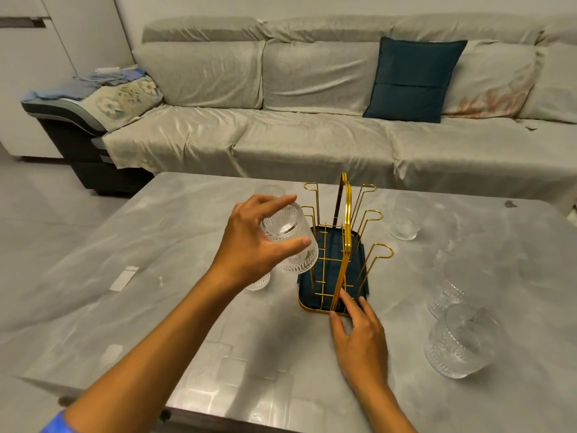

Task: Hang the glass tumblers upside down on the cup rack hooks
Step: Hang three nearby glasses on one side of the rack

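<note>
A gold wire cup rack (346,232) with a dark blue tray base stands mid-table. My left hand (249,245) grips a ribbed glass tumbler (293,242) upside down over the rack's left side, right at a left hook. My right hand (359,332) rests on the tray's near rim, fingers touching the gold frame. Another tumbler (270,190) stands behind my left hand, and one (257,281) is partly hidden below it. Right of the rack stand a tumbler (406,217), a further one (452,289) and a near one (460,342).
The grey marble-look table (156,276) carries everything; its near edge runs along the bottom. A grey covered sofa (312,135) with a dark teal cushion (412,79) stands behind the table. The rack's right hooks (381,250) are bare.
</note>
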The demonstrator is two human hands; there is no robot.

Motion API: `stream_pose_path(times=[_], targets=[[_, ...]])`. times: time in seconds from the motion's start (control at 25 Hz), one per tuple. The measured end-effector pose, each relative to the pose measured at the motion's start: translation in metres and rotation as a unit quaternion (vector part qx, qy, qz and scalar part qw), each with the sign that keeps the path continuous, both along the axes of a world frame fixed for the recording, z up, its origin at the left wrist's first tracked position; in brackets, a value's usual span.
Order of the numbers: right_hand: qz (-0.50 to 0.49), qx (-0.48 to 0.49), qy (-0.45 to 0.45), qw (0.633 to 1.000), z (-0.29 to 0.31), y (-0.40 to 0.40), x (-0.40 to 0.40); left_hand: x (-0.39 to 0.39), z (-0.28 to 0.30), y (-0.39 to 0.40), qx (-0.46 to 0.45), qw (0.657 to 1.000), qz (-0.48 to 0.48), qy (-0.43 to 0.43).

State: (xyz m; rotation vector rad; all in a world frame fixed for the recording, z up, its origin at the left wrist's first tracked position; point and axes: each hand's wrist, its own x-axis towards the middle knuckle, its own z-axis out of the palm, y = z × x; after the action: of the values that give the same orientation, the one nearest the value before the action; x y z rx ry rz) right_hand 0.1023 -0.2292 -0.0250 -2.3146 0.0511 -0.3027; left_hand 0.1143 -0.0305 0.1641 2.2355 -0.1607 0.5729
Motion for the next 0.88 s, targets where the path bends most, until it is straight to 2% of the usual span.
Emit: stream_pose_path(times=[0.36,0.56,0.72,0.8,0.88], targets=[[-0.018,-0.02,0.009,1.0,0.002,0.004,0.001,0.021,-0.049,-0.011,0.017,0.999,0.021,0.047],[-0.013,-0.024,0.004,1.0,0.006,0.0,-0.001,0.023,-0.055,-0.014,0.015,0.996,0.02,0.085],[0.002,-0.032,0.027,0.999,0.01,0.003,-0.002,0.015,-0.05,-0.016,0.057,0.994,0.014,0.089],[0.047,-0.057,0.046,0.996,0.013,-0.004,-0.005,-0.001,-0.05,-0.008,0.026,0.998,-0.013,0.058],[0.107,-0.149,0.052,0.982,0.012,-0.015,-0.013,-0.019,-0.058,0.011,-0.081,0.996,0.02,-0.02]])
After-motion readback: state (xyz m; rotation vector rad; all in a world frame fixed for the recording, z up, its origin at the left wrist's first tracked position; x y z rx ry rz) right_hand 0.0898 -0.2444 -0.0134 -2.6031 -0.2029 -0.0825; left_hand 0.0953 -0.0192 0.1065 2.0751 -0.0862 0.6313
